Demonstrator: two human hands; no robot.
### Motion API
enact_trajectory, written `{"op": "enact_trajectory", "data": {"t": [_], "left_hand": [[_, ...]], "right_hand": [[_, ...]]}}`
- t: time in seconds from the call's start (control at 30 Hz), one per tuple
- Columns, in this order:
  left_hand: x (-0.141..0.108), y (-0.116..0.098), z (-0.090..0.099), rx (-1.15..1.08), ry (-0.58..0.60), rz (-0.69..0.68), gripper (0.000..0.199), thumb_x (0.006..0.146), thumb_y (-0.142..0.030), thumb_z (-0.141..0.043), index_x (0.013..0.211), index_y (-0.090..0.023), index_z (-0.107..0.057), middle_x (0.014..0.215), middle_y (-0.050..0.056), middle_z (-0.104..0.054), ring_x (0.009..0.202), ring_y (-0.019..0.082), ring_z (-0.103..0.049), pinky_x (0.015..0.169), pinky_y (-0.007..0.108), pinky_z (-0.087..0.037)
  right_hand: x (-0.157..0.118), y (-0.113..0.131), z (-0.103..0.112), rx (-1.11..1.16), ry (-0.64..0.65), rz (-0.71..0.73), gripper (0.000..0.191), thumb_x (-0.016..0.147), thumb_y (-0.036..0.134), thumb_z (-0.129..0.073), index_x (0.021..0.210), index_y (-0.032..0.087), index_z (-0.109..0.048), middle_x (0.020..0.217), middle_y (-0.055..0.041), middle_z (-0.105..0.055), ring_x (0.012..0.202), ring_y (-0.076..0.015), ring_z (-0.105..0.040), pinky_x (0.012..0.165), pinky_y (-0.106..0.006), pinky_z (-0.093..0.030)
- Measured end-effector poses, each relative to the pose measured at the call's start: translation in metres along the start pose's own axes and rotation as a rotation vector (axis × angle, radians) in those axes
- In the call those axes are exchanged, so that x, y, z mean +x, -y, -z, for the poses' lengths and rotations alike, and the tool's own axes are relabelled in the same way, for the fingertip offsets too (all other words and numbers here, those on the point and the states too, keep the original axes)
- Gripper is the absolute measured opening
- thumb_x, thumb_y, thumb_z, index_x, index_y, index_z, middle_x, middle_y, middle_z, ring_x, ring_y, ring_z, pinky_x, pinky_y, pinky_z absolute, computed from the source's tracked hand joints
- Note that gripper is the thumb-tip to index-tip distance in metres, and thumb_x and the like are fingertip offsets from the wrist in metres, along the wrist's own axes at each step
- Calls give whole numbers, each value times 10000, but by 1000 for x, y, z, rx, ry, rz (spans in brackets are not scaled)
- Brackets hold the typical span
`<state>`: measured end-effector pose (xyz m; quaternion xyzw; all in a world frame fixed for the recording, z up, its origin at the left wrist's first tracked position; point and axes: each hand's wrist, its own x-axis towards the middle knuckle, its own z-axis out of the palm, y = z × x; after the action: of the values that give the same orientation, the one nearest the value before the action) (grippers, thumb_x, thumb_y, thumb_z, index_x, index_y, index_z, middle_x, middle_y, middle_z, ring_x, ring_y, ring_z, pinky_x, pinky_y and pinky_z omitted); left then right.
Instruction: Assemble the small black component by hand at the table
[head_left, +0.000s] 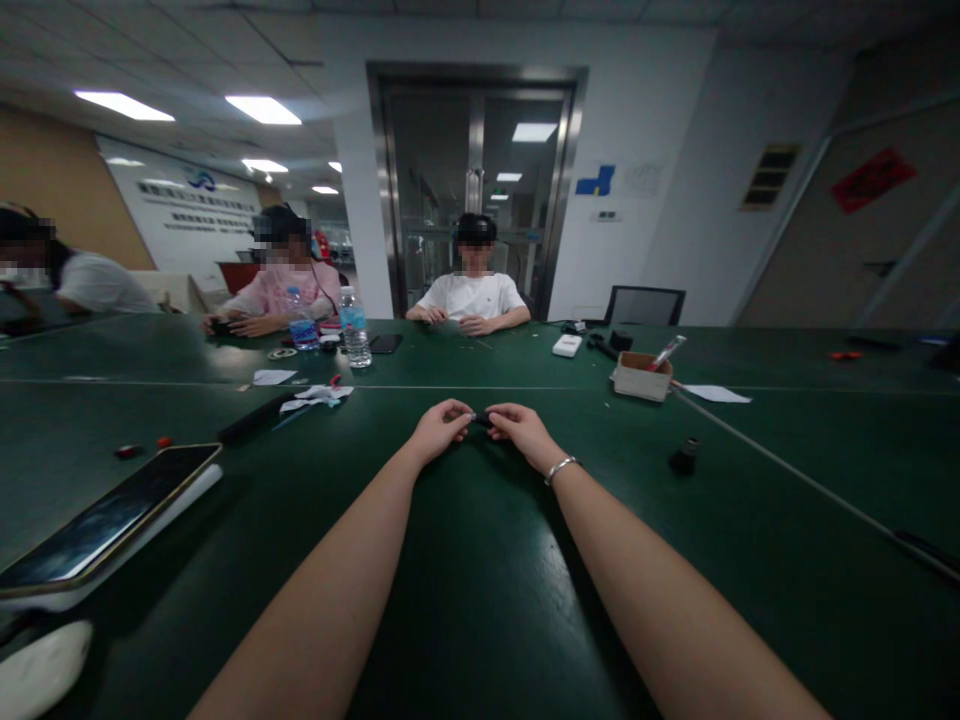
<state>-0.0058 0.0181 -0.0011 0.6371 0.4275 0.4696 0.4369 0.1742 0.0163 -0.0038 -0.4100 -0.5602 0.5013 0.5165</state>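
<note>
Both my hands meet above the green table (480, 560), roughly in the middle of the view. Between their fingertips is a small dark object (482, 420), too small for me to tell its kind. My left hand (441, 432) pinches its left end, which looks lighter. The right end is in the closed thumb and fingers of my right hand (523, 432), with a silver bracelet (561, 468) on that wrist. My fingers cover part of the object. Off to the right, a small black piece (684, 457) stands alone on the table.
At left lie a phone (112, 510) on a white box, a white mouse-like object (49, 665) and paper scraps (319, 398). Water bottles (355, 330) stand farther back. A small open box (642, 378) sits at right. A person (474, 295) sits opposite; two more are at left.
</note>
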Motion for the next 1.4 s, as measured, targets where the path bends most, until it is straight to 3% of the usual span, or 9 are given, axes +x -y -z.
{"op": "enact_trajectory", "data": {"t": [0.1, 0.37, 0.9, 1.17, 1.27, 1.4], "left_hand": [[-1, -1, 0, 5, -18, 1, 210, 741, -283, -673, 877, -137, -606, 787, 22, -597, 598, 80, -566, 538, 208, -467], [0, 0, 0, -15, 11, -5, 178, 814, -313, -586, 901, -158, -567, 655, -24, -542, 519, 63, -520, 511, 192, -447], [1, -1, -1, -68, -8, 54, 153, 772, -216, -642, 876, -130, -569, 605, -17, -582, 504, 73, -546, 511, 199, -449], [0, -2, -1, -33, -59, 45, 212, 727, -266, -694, 866, -135, -603, 674, -3, -588, 570, 82, -564, 545, 212, -468], [0, -1, -1, -59, -43, 21, 259, 730, -274, -694, 925, -154, -573, 651, -18, -583, 561, 86, -571, 532, 206, -462], [2, 2, -1, -73, -19, 30, 209, 753, -290, -674, 847, -144, -558, 628, -13, -599, 538, 78, -569, 535, 203, -464]], "right_hand": [[1, 0, 0, -13, -7, -1, 133, 773, 107, -651, 902, 119, -681, 717, -34, -683, 569, -83, -623, 546, -177, -515], [1, 1, -2, -14, -7, -9, 140, 766, 95, -651, 901, 120, -677, 722, -34, -684, 565, -80, -623, 539, -174, -515], [0, 0, -1, -13, -10, -1, 128, 777, 99, -637, 898, 122, -675, 707, -25, -679, 557, -76, -618, 539, -174, -509], [1, -1, 0, -21, -2, 13, 152, 759, 131, -667, 911, 124, -672, 716, -20, -684, 562, -75, -618, 541, -176, -514], [1, -1, 0, -20, -4, 8, 144, 761, 125, -665, 905, 123, -673, 697, -18, -680, 559, -75, -617, 539, -173, -515], [1, -1, 0, -19, -9, 9, 139, 761, 127, -670, 899, 125, -679, 708, -26, -685, 564, -78, -620, 542, -177, -517]]}}
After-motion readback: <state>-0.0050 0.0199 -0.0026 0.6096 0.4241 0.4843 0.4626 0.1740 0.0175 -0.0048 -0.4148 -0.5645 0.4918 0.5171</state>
